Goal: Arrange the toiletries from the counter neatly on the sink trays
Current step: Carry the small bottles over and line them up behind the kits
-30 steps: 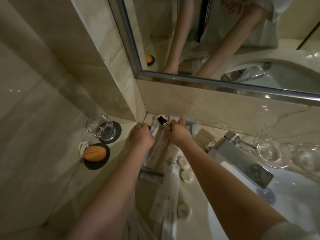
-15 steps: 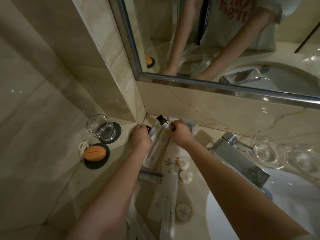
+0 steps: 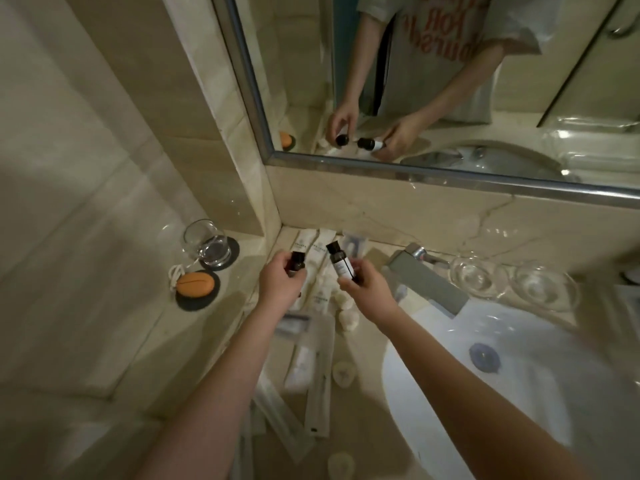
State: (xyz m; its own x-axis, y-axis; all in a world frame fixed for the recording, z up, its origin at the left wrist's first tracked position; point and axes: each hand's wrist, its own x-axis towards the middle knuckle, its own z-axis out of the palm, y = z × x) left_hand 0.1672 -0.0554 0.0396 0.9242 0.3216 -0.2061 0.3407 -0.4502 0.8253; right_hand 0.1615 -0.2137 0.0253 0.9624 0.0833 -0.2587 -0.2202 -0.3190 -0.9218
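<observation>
My left hand (image 3: 282, 284) grips a small dark bottle (image 3: 297, 260) with a black cap, held above the counter. In my right hand (image 3: 369, 289) is a second small bottle (image 3: 340, 262) with a black cap and a pale label, tilted to the left. Both bottles are lifted clear of the pile of white sachets and tubes (image 3: 317, 296) lying on the marble counter near the corner. Small round white soaps (image 3: 348, 318) lie among them. Two clear glass trays (image 3: 472, 277) (image 3: 543, 289) sit behind the sink, right of the tap.
A chrome tap (image 3: 427, 280) juts over the white basin (image 3: 519, 386) at right. On the left ledge stand a glass tumbler (image 3: 207, 247) on a dark coaster and an orange soap (image 3: 194, 285) on another. The mirror (image 3: 450, 81) and wall close the back.
Both hands have lifted off the pile near the wall, each raising a small dark-capped bottle toward me. The view has tilted upward slightly.
</observation>
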